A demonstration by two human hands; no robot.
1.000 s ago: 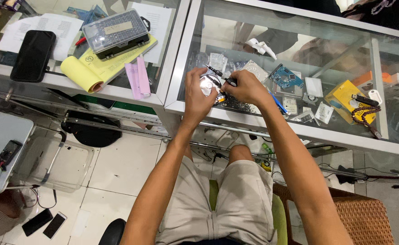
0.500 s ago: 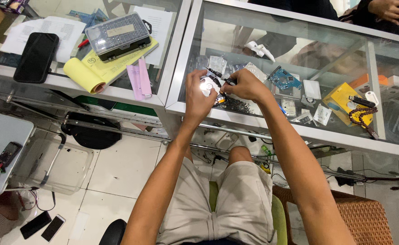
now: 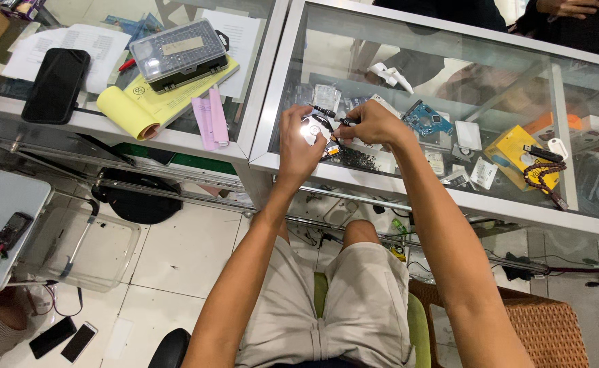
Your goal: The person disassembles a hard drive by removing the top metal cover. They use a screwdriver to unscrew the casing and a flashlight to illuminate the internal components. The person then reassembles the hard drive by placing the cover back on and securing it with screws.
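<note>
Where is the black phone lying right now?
In the head view the black phone lies at far left on the glass counter, beside the yellow notepad, well left of both hands.

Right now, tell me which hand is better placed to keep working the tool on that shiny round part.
Right. The right hand already pinches the small dark tool with its tip at the shiny round part, while the left hand is occupied cupping that part above the glass counter.
</note>
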